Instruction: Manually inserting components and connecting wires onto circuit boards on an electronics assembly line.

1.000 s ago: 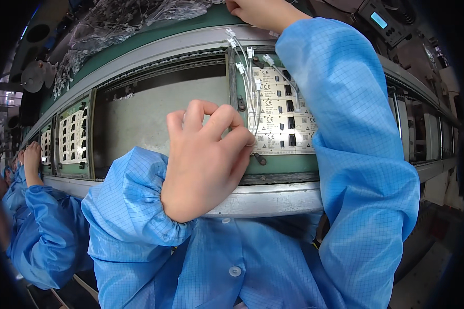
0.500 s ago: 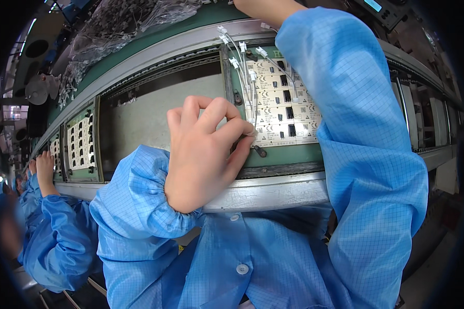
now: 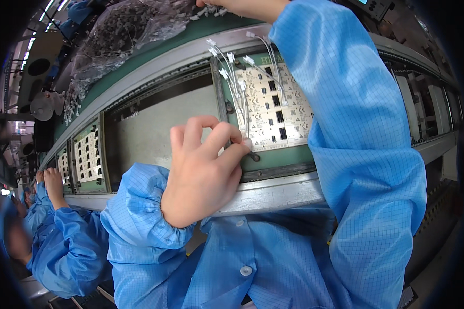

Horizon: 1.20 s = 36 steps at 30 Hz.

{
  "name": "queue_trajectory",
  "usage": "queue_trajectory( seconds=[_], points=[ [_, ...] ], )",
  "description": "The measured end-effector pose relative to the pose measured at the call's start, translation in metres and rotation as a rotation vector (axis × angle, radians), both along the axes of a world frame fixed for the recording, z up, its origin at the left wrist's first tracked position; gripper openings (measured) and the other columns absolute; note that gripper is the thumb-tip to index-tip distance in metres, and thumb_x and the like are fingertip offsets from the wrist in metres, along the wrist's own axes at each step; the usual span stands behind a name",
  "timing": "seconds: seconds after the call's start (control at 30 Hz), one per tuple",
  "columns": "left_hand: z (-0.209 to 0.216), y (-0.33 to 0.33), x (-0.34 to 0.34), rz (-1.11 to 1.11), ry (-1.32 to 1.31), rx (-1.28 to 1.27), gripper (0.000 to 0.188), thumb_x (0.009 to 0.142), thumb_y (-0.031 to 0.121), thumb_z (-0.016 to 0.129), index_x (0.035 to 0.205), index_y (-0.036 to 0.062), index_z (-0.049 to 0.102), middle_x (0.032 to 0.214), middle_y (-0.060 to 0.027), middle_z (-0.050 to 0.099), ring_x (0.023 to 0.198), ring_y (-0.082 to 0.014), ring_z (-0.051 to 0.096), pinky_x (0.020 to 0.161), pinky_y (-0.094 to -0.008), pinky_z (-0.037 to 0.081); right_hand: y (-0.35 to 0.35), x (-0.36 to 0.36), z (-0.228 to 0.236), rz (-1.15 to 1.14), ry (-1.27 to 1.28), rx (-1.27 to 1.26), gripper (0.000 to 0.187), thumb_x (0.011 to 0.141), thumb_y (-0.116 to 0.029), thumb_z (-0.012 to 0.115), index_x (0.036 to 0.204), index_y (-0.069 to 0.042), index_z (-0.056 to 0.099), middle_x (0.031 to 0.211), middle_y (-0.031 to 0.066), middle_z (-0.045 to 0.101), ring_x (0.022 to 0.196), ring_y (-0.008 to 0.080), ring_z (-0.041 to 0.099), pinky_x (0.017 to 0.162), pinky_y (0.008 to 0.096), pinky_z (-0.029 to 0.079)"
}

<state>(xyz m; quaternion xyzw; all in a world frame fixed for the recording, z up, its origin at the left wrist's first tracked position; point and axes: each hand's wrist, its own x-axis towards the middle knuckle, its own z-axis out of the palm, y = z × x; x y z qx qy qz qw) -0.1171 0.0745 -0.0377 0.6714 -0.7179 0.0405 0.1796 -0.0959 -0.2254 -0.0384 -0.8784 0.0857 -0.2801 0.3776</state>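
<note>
Touching PCB [image 3: 269, 109] corner w/ L hand [image 3: 203, 167]

Wearer shows 2 hands, left hand [image 3: 203, 167] and right hand [image 3: 237, 6] | at least 3 panels [image 3: 297, 133] show | nearest shows 5 large black parts [image 3: 279, 117] | white plugs [image 3: 249, 60] number at least 7 | coat [image 3: 294, 252] shows 2 buttons [image 3: 246, 270] | plastic bag [image 3: 134, 26] counts 1

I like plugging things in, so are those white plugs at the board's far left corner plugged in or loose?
Loose: the white plugs stick out with their ends free, joined to nothing.
</note>
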Motion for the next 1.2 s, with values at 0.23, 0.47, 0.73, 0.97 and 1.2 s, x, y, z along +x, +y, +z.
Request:
queue_trajectory(
  seconds=[0.23,0.47,0.73,0.97,1.2],
  points=[
    [0.013,-0.019,0.03,-0.114,0.081,0.106,0.025,0.075,0.004,0.07,0.096,0.0161,0.075,0.116,-0.005,0.061,0.109,-0.0302,0.051,0.094,-0.0427,0.037,-0.004,0.006,0.003,-0.042,0.057,0.172,0.02,0.091,-0.016,0.065,0.096,0.001,0.074,0.078,0.017,0.072,0.068,0.0225,0.068,0.064,0.0364,0.053],
    [0.015,-0.126,0.163,0.354,-0.174,-0.035,0.028,0.083,0.019,0.067,0.11,0.0201,0.073,0.118,-0.0082,0.065,0.114,-0.0319,0.06,0.095,-0.0521,0.046,0.011,-0.024,0.001,0.001,0.196,-0.2,0.021,0.092,-0.018,0.064,0.103,-0.001,0.071,0.095,0.0151,0.07,0.088,0.0331,0.067,0.079,0.0421,0.053],
    [0.009,-0.171,0.217,0.503,-0.398,0.279,0.04,0.083,0.02,0.069,0.123,0.0237,0.07,0.116,-0.0078,0.072,0.11,-0.0307,0.067,0.093,-0.0439,0.053,0.003,-0.048,-0.027,-0.063,0.308,-0.421,0.014,0.091,-0.011,0.063,0.094,0.001,0.069,0.09,0.0167,0.067,0.086,0.0336,0.065,0.079,0.0414,0.053],
    [-0.012,-0.161,0.209,0.422,-0.463,0.04,0.026,0.088,0.028,0.066,0.112,0.0216,0.073,0.109,-0.0086,0.073,0.097,-0.0324,0.07,0.083,-0.0452,0.055,0.01,-0.053,0.014,-0.038,0.483,-0.304,0.021,0.086,-0.015,0.072,0.1,0.001,0.073,0.088,0.0154,0.073,0.078,0.0253,0.07,0.072,0.0356,0.055],
    [-0.018,-0.153,0.222,0.353,-0.492,-0.03,0.019,0.089,0.026,0.063,0.104,0.0212,0.075,0.102,-0.0056,0.073,0.092,-0.0317,0.07,0.078,-0.0446,0.056,-0.006,-0.114,0.044,-0.061,-0.021,-0.001,0.02,0.097,-0.009,0.062,0.11,0.003,0.07,0.103,0.0085,0.074,0.096,0.0141,0.069,0.087,0.0267,0.053]
  ],
)
